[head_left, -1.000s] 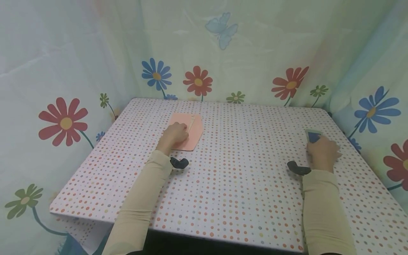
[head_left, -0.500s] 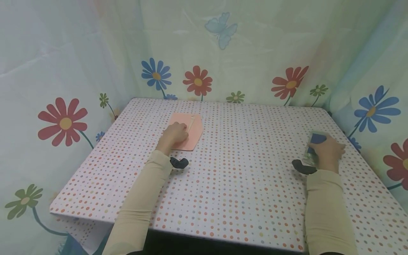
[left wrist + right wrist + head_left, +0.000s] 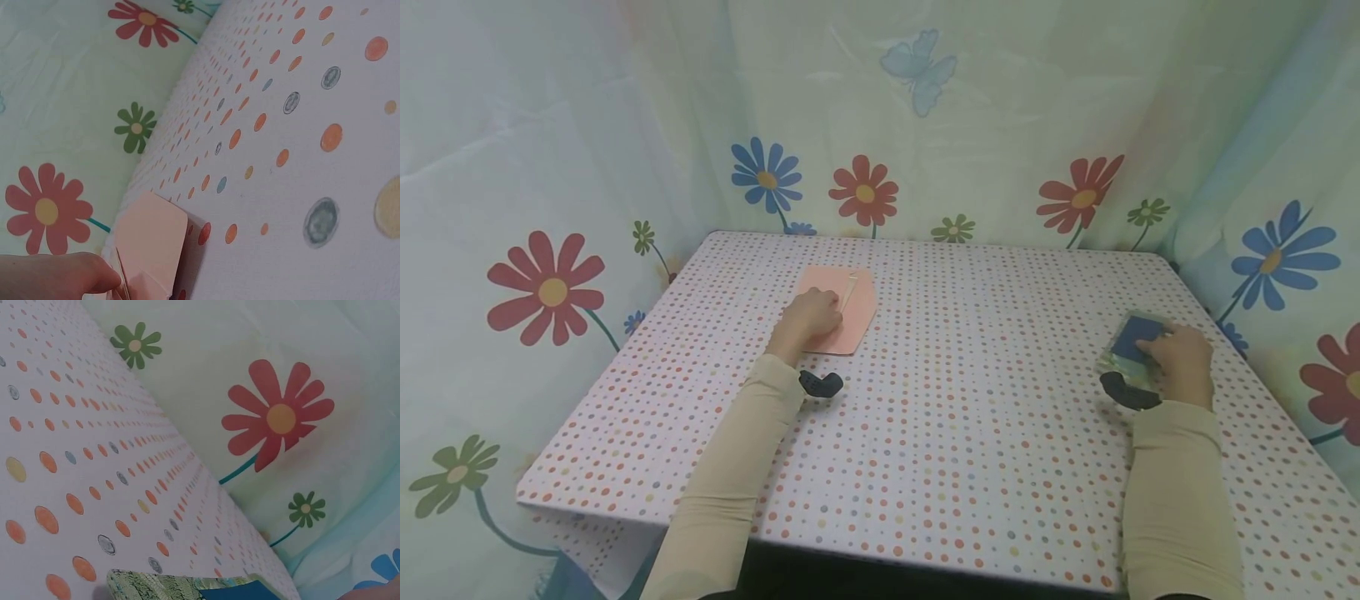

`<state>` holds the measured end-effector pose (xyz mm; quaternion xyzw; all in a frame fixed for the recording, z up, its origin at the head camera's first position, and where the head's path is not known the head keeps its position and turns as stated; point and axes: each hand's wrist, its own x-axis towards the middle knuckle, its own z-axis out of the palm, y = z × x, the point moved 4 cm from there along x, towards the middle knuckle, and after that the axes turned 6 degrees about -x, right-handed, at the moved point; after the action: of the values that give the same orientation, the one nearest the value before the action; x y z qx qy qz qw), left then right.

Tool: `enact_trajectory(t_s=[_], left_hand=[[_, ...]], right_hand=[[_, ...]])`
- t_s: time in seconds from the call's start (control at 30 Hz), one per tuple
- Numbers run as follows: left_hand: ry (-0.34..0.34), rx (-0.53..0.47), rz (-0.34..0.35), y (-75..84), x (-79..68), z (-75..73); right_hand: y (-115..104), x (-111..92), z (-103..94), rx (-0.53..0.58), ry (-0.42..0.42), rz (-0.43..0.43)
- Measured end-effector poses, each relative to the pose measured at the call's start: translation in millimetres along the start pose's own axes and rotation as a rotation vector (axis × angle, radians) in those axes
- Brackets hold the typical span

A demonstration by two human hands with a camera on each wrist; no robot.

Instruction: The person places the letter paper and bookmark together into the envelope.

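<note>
In the head view my left hand rests over a flat pink piece with cut corners, fingers curled at its left part. A thin pale strip runs across the pink piece beside the fingertips. The left wrist view has the thumb pressed against that strip at the edge of the pink piece. Across the table, my right hand holds a small flat greenish patterned card with a blue rectangle on it by its right side. Only the card's top edge shows in the right wrist view.
The table has a white cloth with coloured dots. Its front edge drops off below the forearms. Curtains printed with flowers close in the back and both sides. A black wrist mount sits at the left wrist, another at the right.
My right hand has moved slightly to the right and turned the card, so more of its blue rectangle and patterned surface shows. The left hand and the pink piece have stayed in place.
</note>
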<state>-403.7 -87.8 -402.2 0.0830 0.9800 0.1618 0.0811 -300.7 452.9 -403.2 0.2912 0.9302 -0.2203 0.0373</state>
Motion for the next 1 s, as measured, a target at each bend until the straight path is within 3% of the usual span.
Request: enact_trajectory(t_s=[0.57, 1.0], left_hand=[[0.004, -0.006, 0.001, -1.1, 0.3, 0.7], [0.008, 0.006, 0.006, -0.2, -0.3, -0.1]], right_hand=[[-5, -2, -0.8, 0.023, -0.017, 0.010], [-14, -1, 1.9, -0.031, -0.022, -0.023]])
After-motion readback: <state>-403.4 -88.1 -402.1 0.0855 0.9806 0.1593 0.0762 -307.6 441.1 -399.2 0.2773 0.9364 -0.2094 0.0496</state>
